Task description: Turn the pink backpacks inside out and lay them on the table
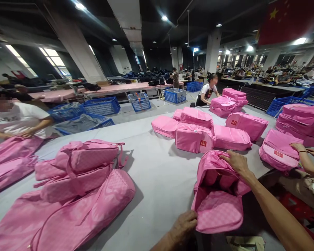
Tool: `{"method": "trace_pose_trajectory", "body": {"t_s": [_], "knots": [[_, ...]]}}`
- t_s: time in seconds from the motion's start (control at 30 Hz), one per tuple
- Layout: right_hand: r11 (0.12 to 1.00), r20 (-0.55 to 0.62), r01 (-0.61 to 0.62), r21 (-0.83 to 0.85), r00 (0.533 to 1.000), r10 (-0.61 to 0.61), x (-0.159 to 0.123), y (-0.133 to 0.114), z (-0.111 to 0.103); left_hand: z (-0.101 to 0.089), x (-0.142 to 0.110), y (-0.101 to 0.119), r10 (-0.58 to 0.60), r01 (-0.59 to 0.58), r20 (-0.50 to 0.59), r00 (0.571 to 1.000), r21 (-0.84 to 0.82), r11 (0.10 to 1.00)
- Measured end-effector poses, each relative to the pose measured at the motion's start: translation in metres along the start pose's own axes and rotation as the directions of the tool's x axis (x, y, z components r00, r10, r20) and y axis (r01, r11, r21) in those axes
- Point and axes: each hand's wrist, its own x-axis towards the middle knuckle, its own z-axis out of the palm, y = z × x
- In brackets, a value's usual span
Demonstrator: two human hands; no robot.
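Note:
A pink backpack lies at the near table edge with its front panel folded down toward me, so the dark inside shows. My right hand is closed on the upper rim of its opening. Low on the left side, my left hand has its fingers closed at the edge of the lowered panel; the fingertips are partly hidden. To the left, several more pink bags are heaped with straps hanging loose. Past the opened backpack, finished-looking pink backpacks lie grouped on the table.
The grey table stretches away ahead. A co-worker's hands touch a pink backpack at right. Another person handles pink bags at left, and one more stands at the far end. Blue crates sit on the floor beyond.

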Motion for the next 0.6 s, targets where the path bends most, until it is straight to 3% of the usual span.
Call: {"method": "trace_pose_trajectory", "body": {"t_s": [0.07, 0.17, 0.27, 0.33, 0.4, 0.5, 0.6], "knots": [[1.0, -0.013, 0.02, -0.001, 1.0, -0.02, 0.001, -0.018, -0.003, -0.024, 0.013, -0.004, -0.12, 0.121, 0.017, 0.993, -0.023, 0.992], [1.0, -0.015, 0.026, -0.009, 1.0, -0.026, -0.009, -0.045, -0.003, -0.057, 0.068, 0.007, -0.208, 0.21, 0.102, 0.973, -0.014, 0.977], [0.999, -0.023, 0.041, -0.009, 0.999, -0.041, -0.017, -0.058, -0.002, -0.078, 0.128, 0.027, -0.049, 0.036, 0.168, 0.985, 0.081, 0.996], [1.0, -0.021, 0.021, -0.001, 1.0, -0.021, -0.016, -0.052, -0.003, -0.081, 0.144, 0.035, 0.035, -0.06, 0.16, 0.986, 0.153, 0.986], [0.999, -0.001, -0.031, 0.007, 1.0, 0.031, -0.011, -0.037, -0.004, -0.071, 0.129, 0.03, 0.075, -0.106, 0.154, 0.985, 0.202, 0.974], [0.997, 0.016, -0.066, 0.037, 0.998, 0.066, -0.003, -0.012, 0.0, -0.038, 0.069, -0.001, 0.068, -0.114, 0.208, 0.976, 0.219, 0.969], [0.983, -0.085, 0.1, 0.155, 0.993, -0.088, -0.006, -0.008, 0.016, 0.006, 0.02, -0.04, -0.023, -0.034, 0.262, 0.965, 0.212, 0.977]]}}
